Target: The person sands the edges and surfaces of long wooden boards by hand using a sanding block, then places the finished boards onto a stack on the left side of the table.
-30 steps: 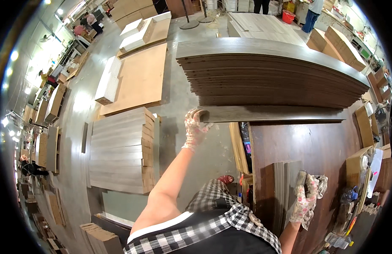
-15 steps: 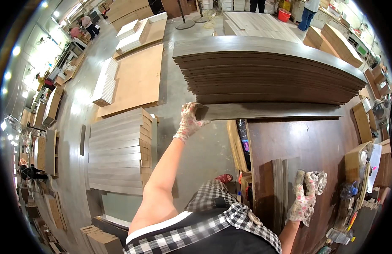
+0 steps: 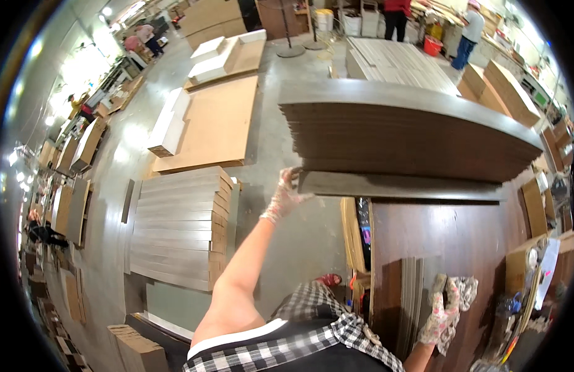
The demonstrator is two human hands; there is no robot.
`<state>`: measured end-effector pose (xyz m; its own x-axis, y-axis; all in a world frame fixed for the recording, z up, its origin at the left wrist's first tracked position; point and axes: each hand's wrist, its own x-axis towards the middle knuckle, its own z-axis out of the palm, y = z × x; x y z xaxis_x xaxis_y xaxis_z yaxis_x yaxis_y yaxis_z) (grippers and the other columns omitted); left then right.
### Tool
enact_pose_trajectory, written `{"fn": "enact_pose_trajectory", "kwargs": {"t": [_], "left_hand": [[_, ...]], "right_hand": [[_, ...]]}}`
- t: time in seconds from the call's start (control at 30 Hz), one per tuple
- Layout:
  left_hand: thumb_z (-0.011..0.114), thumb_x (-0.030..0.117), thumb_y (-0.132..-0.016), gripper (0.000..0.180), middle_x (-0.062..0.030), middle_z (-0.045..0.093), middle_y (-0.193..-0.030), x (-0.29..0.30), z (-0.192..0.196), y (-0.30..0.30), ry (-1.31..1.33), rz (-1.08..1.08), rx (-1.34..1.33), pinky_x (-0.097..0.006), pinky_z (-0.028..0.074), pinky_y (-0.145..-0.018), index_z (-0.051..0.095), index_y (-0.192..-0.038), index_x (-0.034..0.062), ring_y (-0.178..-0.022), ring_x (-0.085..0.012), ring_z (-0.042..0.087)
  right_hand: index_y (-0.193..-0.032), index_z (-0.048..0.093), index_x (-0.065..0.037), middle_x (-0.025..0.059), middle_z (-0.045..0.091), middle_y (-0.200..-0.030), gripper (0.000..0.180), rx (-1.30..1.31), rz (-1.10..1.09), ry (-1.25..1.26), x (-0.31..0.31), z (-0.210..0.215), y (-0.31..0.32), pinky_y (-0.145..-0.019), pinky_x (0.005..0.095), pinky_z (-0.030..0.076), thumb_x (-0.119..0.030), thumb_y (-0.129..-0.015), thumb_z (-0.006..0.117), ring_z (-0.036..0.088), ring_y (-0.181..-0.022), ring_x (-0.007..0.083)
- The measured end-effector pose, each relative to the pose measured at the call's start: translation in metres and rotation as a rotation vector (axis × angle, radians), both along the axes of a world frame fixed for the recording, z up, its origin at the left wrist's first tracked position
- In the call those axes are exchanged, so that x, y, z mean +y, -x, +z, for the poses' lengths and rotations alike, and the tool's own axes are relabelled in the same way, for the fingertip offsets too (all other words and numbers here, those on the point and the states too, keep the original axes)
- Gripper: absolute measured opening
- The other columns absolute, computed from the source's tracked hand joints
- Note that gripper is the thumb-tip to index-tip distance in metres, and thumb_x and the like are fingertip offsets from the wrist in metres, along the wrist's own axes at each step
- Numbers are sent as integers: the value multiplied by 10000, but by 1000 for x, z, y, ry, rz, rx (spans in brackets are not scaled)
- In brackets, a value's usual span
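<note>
My left hand (image 3: 286,197), in a flower-print glove, is closed at the left end of a grey wood-grain plank (image 3: 398,186). That plank lies flat along the near side of a tall stack of similar planks (image 3: 411,133). At the lower right my right hand (image 3: 439,319), in a matching glove, is closed on a crumpled greyish rag (image 3: 467,291). It hovers over the dark brown tabletop (image 3: 463,232), beside several narrow grey strips (image 3: 412,297) set side by side. The rag partly hides the right fingertips.
On the left, a low stack of grey planks (image 3: 172,226) stands on the floor. Beyond it, white pieces (image 3: 169,127) rest on a tan board (image 3: 219,127). Cartons and a bottle crowd the table's right edge. Other people (image 3: 470,37) stand farther back.
The whole view has tilted, so the scene sits lower in the picture. My left hand stays at the plank's end, and my right hand still holds the rag beside the strips.
</note>
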<state>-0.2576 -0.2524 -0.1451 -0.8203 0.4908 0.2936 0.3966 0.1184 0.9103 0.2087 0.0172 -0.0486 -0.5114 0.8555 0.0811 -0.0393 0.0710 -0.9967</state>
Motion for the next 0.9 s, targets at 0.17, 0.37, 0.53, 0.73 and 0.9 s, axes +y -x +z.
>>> {"fn": "enact_pose_trajectory", "kwargs": {"t": [0.17,0.37,0.53,0.73,0.9], "left_hand": [[833,227,-808,515,-129,610,-1156,29,28,-53,268,356,596,-455,531,-925,568,-1218,63,-1125,-326,608],[627,166,-1007,235,-92,620,-1249,168,51,-132,-112,-613,-204,-353,504,-1023,623,-1197,27,-1125,-234,606],[500,355,-1067,383,-164,604,-1286,329,67,-177,138,-1001,-18,-417,495,-1027,588,-1269,42,-1191,-284,588],[516,268,-1022,297,-94,674,-1131,382,-40,-132,228,-752,326,-370,525,-920,648,-1172,48,-1020,-253,634],[439,282,-1071,376,-123,694,-1220,338,17,-134,158,-615,-129,-393,513,-947,691,-1217,45,-1089,-269,657]], "right_hand": [[-1321,589,66,171,632,-1312,481,-15,-89,-127,2,6,-1,-1049,396,484,-98,-889,722,612,-1212,267],[-1367,551,84,222,596,-1374,472,99,-22,-115,12,-10,-22,-1097,412,456,-58,-928,653,582,-1276,281],[-1427,486,56,217,546,-1443,477,214,-114,80,7,4,-48,-1149,410,416,-82,-985,598,532,-1350,309],[-1366,544,60,170,599,-1371,449,38,-332,-70,-30,48,-50,-1118,402,433,-139,-975,644,569,-1284,279],[-1233,668,21,111,655,-1255,422,-322,-514,-249,-43,47,-94,-1048,379,462,-169,-867,758,607,-1190,238]]}}
